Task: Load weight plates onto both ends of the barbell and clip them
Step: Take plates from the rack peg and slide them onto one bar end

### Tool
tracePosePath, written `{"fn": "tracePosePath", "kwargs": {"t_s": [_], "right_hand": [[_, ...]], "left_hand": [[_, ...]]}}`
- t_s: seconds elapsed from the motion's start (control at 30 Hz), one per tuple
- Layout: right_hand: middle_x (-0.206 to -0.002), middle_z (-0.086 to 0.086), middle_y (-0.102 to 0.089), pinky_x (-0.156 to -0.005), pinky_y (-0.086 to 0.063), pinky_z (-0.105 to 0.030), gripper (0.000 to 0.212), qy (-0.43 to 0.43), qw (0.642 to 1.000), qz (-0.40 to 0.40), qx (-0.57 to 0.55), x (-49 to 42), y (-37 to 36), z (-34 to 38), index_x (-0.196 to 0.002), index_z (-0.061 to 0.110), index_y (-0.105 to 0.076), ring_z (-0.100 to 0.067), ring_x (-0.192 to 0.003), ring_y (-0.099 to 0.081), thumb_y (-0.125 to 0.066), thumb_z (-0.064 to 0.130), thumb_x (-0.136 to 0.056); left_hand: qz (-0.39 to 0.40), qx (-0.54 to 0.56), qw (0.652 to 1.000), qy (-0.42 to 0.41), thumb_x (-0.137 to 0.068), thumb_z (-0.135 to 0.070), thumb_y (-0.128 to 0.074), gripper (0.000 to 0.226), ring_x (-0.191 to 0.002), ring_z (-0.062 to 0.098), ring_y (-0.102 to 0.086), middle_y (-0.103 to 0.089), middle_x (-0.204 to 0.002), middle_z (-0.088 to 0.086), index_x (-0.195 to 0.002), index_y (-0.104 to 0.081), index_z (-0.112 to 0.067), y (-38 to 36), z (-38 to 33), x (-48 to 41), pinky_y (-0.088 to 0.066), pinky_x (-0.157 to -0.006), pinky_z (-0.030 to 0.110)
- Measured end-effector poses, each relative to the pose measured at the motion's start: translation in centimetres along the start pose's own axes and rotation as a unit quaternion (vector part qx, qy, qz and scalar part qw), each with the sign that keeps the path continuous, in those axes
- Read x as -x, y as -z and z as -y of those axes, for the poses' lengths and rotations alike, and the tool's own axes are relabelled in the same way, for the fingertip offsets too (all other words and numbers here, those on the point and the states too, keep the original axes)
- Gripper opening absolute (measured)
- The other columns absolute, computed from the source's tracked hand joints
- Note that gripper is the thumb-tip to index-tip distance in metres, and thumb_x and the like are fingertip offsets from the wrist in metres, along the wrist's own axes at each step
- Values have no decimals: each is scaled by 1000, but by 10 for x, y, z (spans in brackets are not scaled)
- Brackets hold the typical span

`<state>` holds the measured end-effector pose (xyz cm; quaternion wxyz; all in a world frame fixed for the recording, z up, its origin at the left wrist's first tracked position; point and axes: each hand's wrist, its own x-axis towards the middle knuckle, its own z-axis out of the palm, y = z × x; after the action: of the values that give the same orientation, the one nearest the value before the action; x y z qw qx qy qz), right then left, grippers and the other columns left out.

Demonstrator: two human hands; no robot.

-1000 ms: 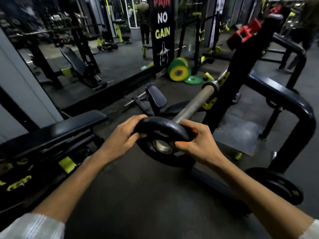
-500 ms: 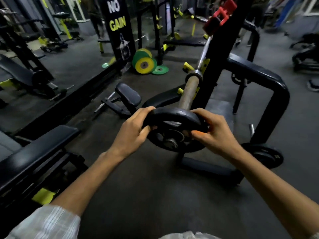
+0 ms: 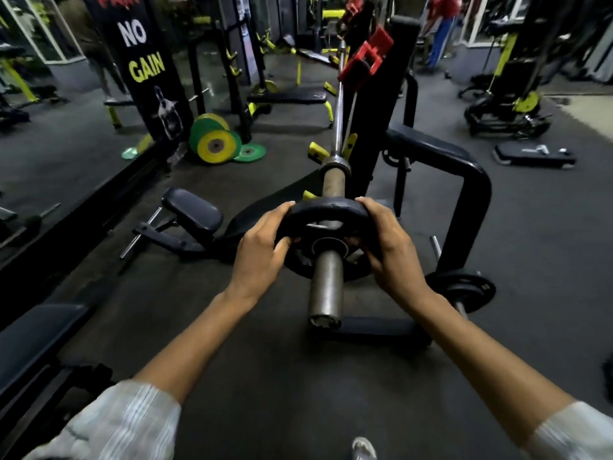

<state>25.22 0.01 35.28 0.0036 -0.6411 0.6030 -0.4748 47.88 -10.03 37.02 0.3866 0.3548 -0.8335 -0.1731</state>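
A black weight plate is threaded on the near sleeve of the barbell, roughly halfway along it. My left hand grips the plate's left rim and my right hand grips its right rim. The bare sleeve end points toward me, and more sleeve shows beyond the plate up to the collar. The thin bar shaft runs away through the black rack upright. Red clips sit high on the rack. The bar's far end is hidden.
Another black plate rests on a low peg at the right. Yellow and green plates lean by the "NO GAIN" banner. A padded bench lies left, and a rack arm curves right. A person stands far back.
The plate was at the sleeve's tip, with no sleeve showing on my side; it has now slid on, leaving the bare sleeve end toward me. Both hands kept their grip. The view swung left along the bar.
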Motion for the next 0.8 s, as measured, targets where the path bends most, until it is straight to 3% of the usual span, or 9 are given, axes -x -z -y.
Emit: {"fn": "tracePosePath", "kwargs": {"t_s": [0.07, 0.2, 0.37, 0.5, 0.63, 0.8], "right_hand": [[-147, 7, -51, -99, -54, -40, 58, -1, 1000, -8, 11, -25, -6, -17, -153, 26, -39, -16, -132, -56, -65, 27, -100], [-147, 3, -52, -91, -57, -43, 58, -2, 999, -1, 35, -77, -13, -48, -152, 25, -39, -21, -129, -58, -60, 31, -99], [-148, -1, -52, -89, -57, -47, 60, -7, 998, 17, 59, -129, -21, -84, -154, 23, -37, -26, -125, -60, -61, 31, -99], [-149, -1, -51, -91, -57, -50, 63, -4, 998, 24, 60, -153, -24, -106, -155, 22, -36, -26, -125, -59, -61, 30, -98], [-149, 3, -49, -88, -59, -47, 65, 3, 998, 28, 64, -154, -26, -111, -155, 26, -34, -24, -123, -61, -52, 44, -95], [-151, -1, -49, -90, -58, -53, 65, -7, 996, 42, 78, -159, -21, -108, -156, 24, -33, -26, -125, -60, -62, 31, -98]], "left_hand": [[-1, -6, 1000, 4, -82, 9, -65, 68, -134, 23, -56, -61, -143, 7, -146, -52, -11, -13, 11, -29, -38, -117, 26], [-11, -29, 999, 25, -85, 3, -67, 65, -132, 27, -58, -61, -143, 7, -146, -52, -13, -36, 27, -84, -46, -111, 40], [-23, -40, 997, 66, -86, 0, -68, 65, -132, 26, -58, -62, -143, 8, -147, -52, -16, -62, 40, -138, -43, -109, 32], [-31, -40, 996, 75, -86, 0, -70, 65, -131, 27, -59, -62, -143, 9, -147, -53, -15, -76, 48, -164, -44, -110, 34], [-38, -56, 996, 65, -87, -3, -71, 65, -130, 27, -60, -62, -142, 8, -147, -52, -17, -79, 53, -162, -48, -106, 38], [-5, -88, 993, 79, -90, -16, -72, 63, -131, 29, -58, -61, -144, 6, -148, -49, -18, -73, 43, -169, -50, -104, 42]]}}
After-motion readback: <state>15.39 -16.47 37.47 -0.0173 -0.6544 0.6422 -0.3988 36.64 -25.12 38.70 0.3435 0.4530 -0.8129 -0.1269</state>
